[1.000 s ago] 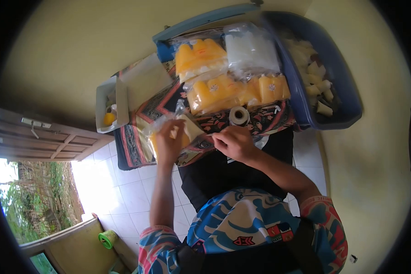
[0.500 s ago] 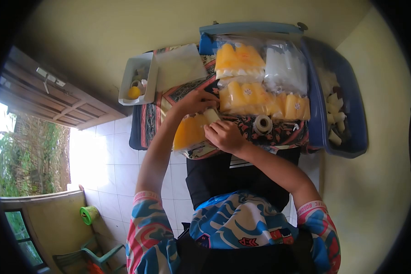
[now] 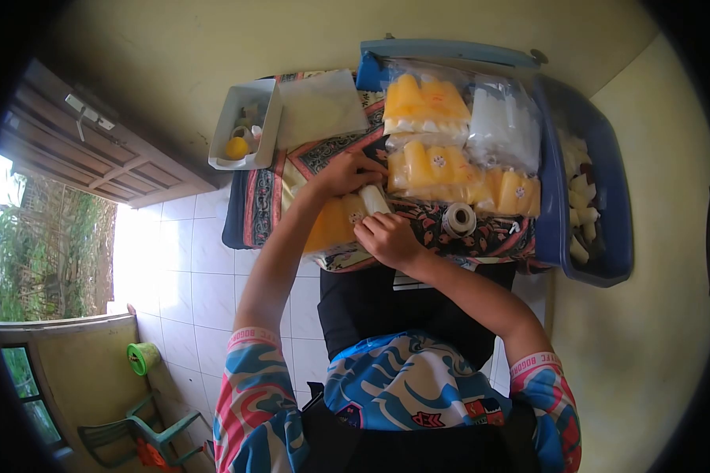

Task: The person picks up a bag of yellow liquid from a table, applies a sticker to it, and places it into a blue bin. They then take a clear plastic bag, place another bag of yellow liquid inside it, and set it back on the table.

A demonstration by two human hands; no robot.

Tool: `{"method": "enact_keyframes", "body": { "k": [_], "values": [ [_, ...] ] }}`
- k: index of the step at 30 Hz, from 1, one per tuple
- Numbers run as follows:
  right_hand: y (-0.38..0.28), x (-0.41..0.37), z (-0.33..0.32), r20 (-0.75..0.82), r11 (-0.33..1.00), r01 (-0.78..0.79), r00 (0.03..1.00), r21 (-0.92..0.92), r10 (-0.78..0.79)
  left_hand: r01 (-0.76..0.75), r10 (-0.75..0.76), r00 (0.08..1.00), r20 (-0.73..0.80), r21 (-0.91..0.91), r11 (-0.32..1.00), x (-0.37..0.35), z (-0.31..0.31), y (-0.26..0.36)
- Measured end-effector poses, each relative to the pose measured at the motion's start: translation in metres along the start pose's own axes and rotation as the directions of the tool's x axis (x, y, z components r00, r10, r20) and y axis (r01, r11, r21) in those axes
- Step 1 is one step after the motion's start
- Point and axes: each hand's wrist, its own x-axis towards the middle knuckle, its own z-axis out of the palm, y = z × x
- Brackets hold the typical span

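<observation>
A white cylindrical piece (image 3: pixel 375 200) lies at the right end of a plastic-wrapped row of orange cylinders (image 3: pixel 333 225) on the patterned cloth. My left hand (image 3: pixel 347 173) is at the upper end of the white piece, its fingers bent and pressed together around the plastic. At the lower end, the closed fingers of my right hand (image 3: pixel 388 238) grip the piece or its wrapping. Just right of my hands are wrapped orange packs (image 3: pixel 426 167) and a roll of tape or stickers (image 3: pixel 458 220).
A white tray (image 3: pixel 267 150) with small items stands at the back left beside flat plastic sheets (image 3: pixel 319 106). Clear bags of white items (image 3: pixel 503 122) lie behind. A deep blue bin (image 3: pixel 556 229) holding pale pieces is at the right.
The camera view has shifted slightly. Both hands remain at the white piece, and a round label now shows on the orange row beside it.
</observation>
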Motion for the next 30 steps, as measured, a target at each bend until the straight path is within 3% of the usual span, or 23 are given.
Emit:
{"method": "enact_keyframes", "body": {
  "k": [10, 13, 16, 18, 20, 21, 24, 26, 27, 30],
  "values": [
    [-0.004, 0.005, -0.004, 0.062, 0.996, -0.085, 0.995, 0.042, 0.082, 0.028, -0.028, 1.000, 0.012, -0.016, 0.999, 0.001, -0.001, 0.004],
    [-0.008, 0.006, -0.016, 0.094, 0.989, -0.127, 0.988, 0.079, 0.119, 0.041, -0.042, 0.999, 0.022, 0.061, 0.997, 0.001, -0.002, 0.006],
    [-0.011, 0.003, -0.025, 0.103, 0.977, -0.166, 0.983, 0.137, 0.153, -0.103, 0.105, 0.985, -0.133, 0.023, 0.994, 0.001, 0.000, 0.014],
    [0.000, 0.004, -0.029, 0.064, 0.946, -0.222, 0.975, 0.237, 0.213, 0.280, -0.282, 0.959, -0.003, -0.090, 0.956, -0.002, -0.017, 0.046],
    [0.018, 0.015, -0.029, -0.017, 0.931, -0.283, 0.955, 0.232, 0.295, 0.431, -0.436, 0.900, -0.021, -0.111, 0.895, -0.011, -0.023, 0.057],
    [0.029, 0.022, -0.029, -0.059, 0.920, -0.316, 0.939, 0.231, 0.338, 0.399, -0.408, 0.905, -0.116, -0.094, 0.912, -0.019, -0.021, 0.045],
    [0.062, 0.033, -0.009, -0.120, 0.945, -0.258, 0.951, 0.201, 0.285, 0.505, -0.507, 0.848, -0.155, -0.061, 0.861, -0.046, -0.038, 0.054],
    [0.074, 0.031, 0.007, 0.081, 0.958, -0.254, 0.966, 0.131, 0.245, 0.398, -0.391, 0.888, -0.242, -0.021, 0.917, -0.074, -0.034, 0.030],
    [0.080, 0.032, 0.013, 0.182, 0.963, -0.250, 0.956, 0.100, 0.230, 0.417, -0.403, 0.864, -0.303, -0.017, 0.909, -0.084, -0.033, 0.032],
    [0.077, 0.036, 0.026, 0.199, 0.963, -0.265, 0.947, 0.042, 0.252, 0.456, -0.373, 0.830, -0.414, 0.119, 0.882, -0.109, -0.036, 0.031]
  ]
}}
